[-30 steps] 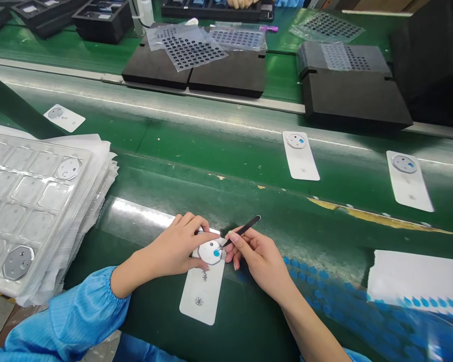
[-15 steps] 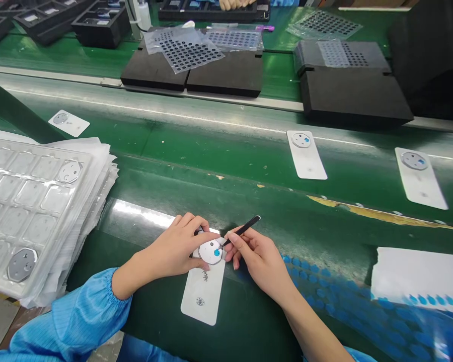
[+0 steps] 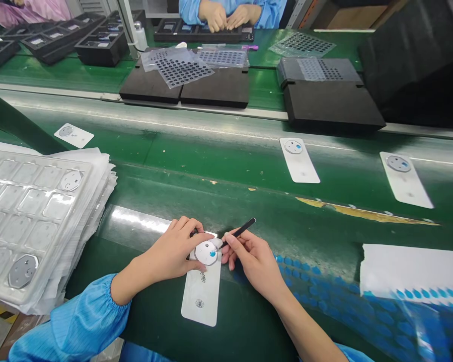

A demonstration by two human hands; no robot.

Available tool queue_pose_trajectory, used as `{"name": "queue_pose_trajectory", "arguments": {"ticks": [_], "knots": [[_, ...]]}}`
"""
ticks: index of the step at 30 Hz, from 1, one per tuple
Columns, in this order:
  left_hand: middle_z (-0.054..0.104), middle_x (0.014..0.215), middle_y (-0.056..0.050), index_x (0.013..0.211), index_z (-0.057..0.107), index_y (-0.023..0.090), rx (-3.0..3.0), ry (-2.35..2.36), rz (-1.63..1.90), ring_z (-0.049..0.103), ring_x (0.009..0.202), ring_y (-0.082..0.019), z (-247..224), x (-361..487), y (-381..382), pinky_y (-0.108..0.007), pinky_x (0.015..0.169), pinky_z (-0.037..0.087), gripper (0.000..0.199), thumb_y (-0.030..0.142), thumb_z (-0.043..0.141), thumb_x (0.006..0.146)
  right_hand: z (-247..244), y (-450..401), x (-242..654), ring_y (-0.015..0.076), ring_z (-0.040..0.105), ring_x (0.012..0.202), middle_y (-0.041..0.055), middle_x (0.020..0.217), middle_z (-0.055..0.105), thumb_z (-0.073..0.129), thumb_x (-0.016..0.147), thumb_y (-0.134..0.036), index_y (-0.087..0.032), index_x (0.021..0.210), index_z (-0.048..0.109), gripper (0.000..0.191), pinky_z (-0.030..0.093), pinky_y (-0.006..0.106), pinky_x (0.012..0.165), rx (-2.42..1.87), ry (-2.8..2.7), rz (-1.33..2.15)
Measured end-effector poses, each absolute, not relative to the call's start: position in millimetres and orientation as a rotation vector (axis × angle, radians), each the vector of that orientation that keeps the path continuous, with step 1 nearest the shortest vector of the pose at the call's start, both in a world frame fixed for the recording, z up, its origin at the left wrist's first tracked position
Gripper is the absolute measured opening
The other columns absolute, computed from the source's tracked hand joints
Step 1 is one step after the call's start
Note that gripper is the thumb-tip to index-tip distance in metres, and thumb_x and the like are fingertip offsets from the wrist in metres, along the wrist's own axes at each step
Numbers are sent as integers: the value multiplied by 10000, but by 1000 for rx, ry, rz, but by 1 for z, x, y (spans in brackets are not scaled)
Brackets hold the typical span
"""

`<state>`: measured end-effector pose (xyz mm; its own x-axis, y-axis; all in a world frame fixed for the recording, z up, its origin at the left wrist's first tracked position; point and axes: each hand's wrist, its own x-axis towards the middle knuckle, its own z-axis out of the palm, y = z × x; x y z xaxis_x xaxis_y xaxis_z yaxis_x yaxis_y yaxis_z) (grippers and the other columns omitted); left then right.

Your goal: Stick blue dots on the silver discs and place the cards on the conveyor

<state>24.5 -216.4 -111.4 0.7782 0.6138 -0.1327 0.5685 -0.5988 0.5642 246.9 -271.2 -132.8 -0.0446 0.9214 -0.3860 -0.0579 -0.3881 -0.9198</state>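
A white card point(image 3: 200, 291) with small black print lies on the green work surface in front of me. On its upper part sits a silver-rimmed white disc point(image 3: 203, 247) bearing a blue round sticker point(image 3: 213, 254). My left hand point(image 3: 177, 249) is closed on the card, thumb and fingers on either side of the disc. Between the thumb and fingers of my right hand point(image 3: 251, 259) are slim black tweezers point(image 3: 244, 228), their tip at the blue sticker. Whether the tip grips or only touches the sticker, I cannot tell.
Stacked clear trays point(image 3: 38, 201) stand at left, holding a few discs. More white cards point(image 3: 300, 161) lie on the belt beyond. A sheet of blue stickers point(image 3: 411, 291) is at right. Black foam blocks point(image 3: 215, 90) stand farther back; across them a co-worker's hands point(image 3: 226, 17) rest over a black tray.
The view has tilted up slightly, showing more of the co-workers at the back. Both hands, the card and the tweezers keep nearly the same position relative to each other.
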Motion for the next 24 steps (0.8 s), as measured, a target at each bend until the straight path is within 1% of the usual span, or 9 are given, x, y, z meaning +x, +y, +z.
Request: {"name": "queue_pose_trajectory", "arguments": {"ticks": [4, 16, 24], "knots": [[559, 1269, -94, 1351, 579, 248, 2367, 865, 108, 493, 1140, -293, -112, 25, -216, -468, 945, 458, 676, 393, 905, 777, -131, -270, 247, 133, 617, 492, 38, 687, 701, 687, 927, -643, -171, 937, 647, 473, 519, 252, 499, -1434, -973, 1557], [561, 1282, -98, 1353, 578, 253, 2356, 863, 100, 494, 1155, -296, -111, 24, -216, -475, 965, 453, 672, 373, 908, 780, -125, -266, 247, 148, 627, 476, 53, 688, 711, 691, 891, -695, -175, 908, 656, 522, 525, 267, 483, -1483, -1004, 1563], [563, 1281, -94, 1356, 586, 277, 2350, 853, 110, 496, 1158, -295, -112, 24, -215, -475, 968, 460, 686, 364, 921, 764, -126, -266, 247, 146, 618, 473, 61, 685, 720, 685, 888, -708, -177, 875, 648, 533, 525, 274, 483, -1473, -1023, 1577]]}}
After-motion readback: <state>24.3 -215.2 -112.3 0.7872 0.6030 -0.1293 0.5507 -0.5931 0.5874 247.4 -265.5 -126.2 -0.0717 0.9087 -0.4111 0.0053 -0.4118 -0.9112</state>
